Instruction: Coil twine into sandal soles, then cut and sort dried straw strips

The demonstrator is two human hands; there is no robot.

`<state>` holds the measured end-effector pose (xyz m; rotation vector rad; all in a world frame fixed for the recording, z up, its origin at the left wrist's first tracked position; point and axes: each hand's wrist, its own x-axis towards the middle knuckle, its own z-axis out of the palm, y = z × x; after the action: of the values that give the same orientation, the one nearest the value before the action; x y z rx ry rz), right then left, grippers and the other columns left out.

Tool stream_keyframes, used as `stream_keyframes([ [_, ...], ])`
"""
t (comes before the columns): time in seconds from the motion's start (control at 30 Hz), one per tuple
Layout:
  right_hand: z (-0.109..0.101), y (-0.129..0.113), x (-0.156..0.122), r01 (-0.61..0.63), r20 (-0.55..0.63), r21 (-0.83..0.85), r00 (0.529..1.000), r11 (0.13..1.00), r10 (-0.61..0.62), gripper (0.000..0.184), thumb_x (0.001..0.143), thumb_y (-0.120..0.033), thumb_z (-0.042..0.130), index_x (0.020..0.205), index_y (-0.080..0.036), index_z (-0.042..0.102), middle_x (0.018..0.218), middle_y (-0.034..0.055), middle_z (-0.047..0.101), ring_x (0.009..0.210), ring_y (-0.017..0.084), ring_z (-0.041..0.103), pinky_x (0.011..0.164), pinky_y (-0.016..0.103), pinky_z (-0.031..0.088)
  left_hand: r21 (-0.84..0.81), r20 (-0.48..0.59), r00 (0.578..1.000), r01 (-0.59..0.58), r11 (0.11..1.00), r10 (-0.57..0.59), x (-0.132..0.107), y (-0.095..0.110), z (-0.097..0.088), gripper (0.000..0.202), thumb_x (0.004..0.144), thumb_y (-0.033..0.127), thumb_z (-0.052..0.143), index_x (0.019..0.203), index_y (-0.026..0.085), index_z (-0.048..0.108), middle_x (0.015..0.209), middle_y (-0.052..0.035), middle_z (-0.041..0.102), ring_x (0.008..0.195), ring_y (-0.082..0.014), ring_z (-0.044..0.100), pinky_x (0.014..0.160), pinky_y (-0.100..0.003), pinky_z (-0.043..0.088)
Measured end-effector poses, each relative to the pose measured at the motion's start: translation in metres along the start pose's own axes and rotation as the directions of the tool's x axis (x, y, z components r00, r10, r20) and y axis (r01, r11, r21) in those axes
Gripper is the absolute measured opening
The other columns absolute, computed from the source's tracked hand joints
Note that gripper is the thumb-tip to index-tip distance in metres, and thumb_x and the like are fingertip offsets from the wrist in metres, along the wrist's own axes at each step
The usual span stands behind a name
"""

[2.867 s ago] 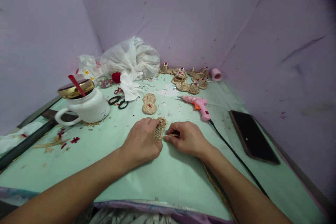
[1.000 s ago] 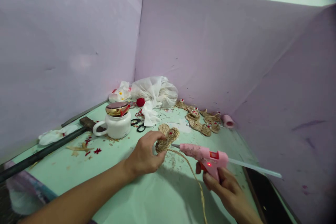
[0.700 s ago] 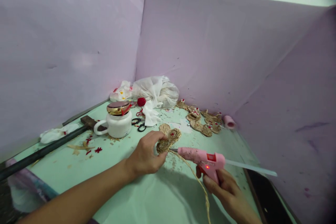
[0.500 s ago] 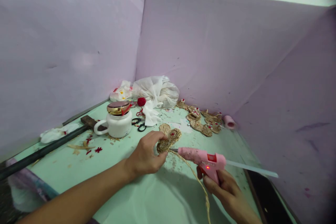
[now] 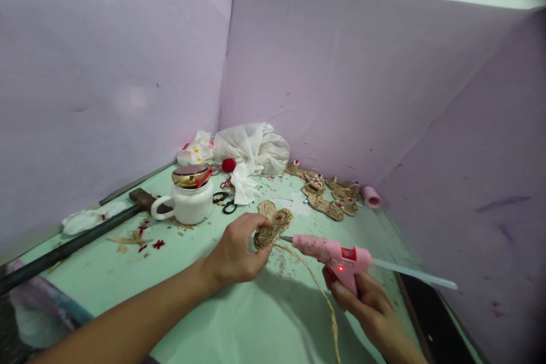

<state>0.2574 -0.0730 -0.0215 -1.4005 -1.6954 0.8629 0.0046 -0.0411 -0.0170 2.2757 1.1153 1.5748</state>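
Between the fingers and thumb of my left hand (image 5: 239,250) is a woven straw piece (image 5: 277,226), shaped of rounded coils with a small red spot on it. A braided straw cord (image 5: 318,284) trails from its lower edge toward me. My right hand (image 5: 373,307) is wrapped round the handle of a pink glue gun (image 5: 326,249), whose red light is lit. The gun's metal nozzle points left, close to the piece's right edge; whether it touches is hard to tell. A clear glue stick (image 5: 413,273) sticks out of the gun's back.
Left stand a white mug (image 5: 191,203) with a gold-rimmed lid on top and a long-handled hammer (image 5: 85,242). Black-handled scissors (image 5: 229,206), red yarn (image 5: 229,165) and a white plastic bag (image 5: 256,148) lie behind. Several straw pieces (image 5: 326,205) lie near a pink roll (image 5: 372,197).
My right hand has drawn the glue gun slightly to the right and up, so its nozzle sits higher along the straw piece's edge. My left hand keeps its hold.
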Motion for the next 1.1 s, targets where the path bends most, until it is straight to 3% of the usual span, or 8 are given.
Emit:
stream_keyframes([
  [0.67, 0.002, 0.0, 0.0, -0.034, -0.031, 0.047, 0.999, 0.998, 0.035, 0.032, 0.07, -0.047, 0.059, 0.079, -0.017, 0.062, 0.065, 0.0026, 0.056, 0.055, 0.015, 0.047, 0.049, 0.025, 0.039, 0.016, 0.033, 0.997, 0.066, 0.998, -0.066, 0.001, 0.0, 0.0, 0.028, 0.064, 0.018, 0.058, 0.092, 0.016, 0.056, 0.09, -0.01, 0.065, 0.084, -0.0206, 0.061, 0.077, -0.033, 0.05],
  [0.9, -0.004, -0.014, 0.002, 0.059, 0.001, -0.05, 0.998, 0.997, -0.059, 0.027, 0.073, -0.044, 0.055, 0.072, -0.019, 0.064, 0.063, 0.0021, 0.056, 0.056, 0.016, 0.047, 0.053, 0.027, 0.04, 0.034, 0.04, 0.995, 0.095, 0.995, -0.096, 0.001, 0.002, -0.001, 0.031, 0.063, 0.017, 0.058, 0.094, 0.016, 0.057, 0.089, -0.0082, 0.066, 0.082, -0.0195, 0.062, 0.075, -0.031, 0.051],
  [1.1, -0.004, -0.016, 0.002, 0.073, -0.015, -0.075, 0.997, 0.995, -0.074, 0.028, 0.073, -0.043, 0.054, 0.082, -0.02, 0.066, 0.062, 0.0019, 0.056, 0.055, 0.016, 0.046, 0.052, 0.027, 0.039, 0.045, 0.036, 0.995, 0.096, 0.994, -0.098, 0.0, 0.0, 0.001, 0.031, 0.064, 0.016, 0.06, 0.094, 0.016, 0.058, 0.09, -0.0081, 0.066, 0.082, -0.0194, 0.063, 0.074, -0.03, 0.051],
])
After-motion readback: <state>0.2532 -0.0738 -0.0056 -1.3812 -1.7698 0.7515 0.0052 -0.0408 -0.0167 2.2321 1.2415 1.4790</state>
